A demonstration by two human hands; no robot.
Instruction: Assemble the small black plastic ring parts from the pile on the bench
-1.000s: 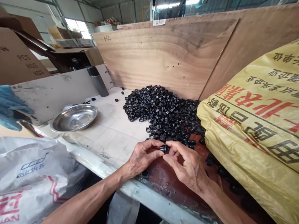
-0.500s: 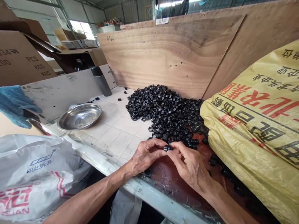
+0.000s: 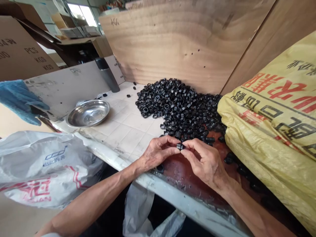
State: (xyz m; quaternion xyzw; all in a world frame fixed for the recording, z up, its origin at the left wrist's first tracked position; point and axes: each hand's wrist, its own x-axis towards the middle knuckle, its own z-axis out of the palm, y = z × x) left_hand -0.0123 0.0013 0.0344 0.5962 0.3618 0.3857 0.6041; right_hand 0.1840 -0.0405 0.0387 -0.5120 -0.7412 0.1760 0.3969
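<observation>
A small black ring-shaped part (image 3: 180, 146) is pinched between the fingertips of both hands, above the reddish-brown surface near the table's front edge. My left hand (image 3: 159, 153) grips it from the left with thumb and forefinger. From the other side my right hand (image 3: 203, 159) holds it the same way. Just beyond the fingers lies a large heap of similar black parts (image 3: 170, 102), spreading to the right toward the yellow sack.
A steel bowl (image 3: 88, 113) and a dark bottle (image 3: 108, 75) stand on the left. The yellow sack (image 3: 274, 121) bulges at the right, a wooden board (image 3: 172, 42) rises behind. White bags (image 3: 46, 164), blue gloves (image 3: 21, 97) and cartons (image 3: 22, 49) are at the left.
The view has tilted down and shifted slightly, so the bench sits higher in the picture. Both hands still hold the black part, which now appears turned a little.
</observation>
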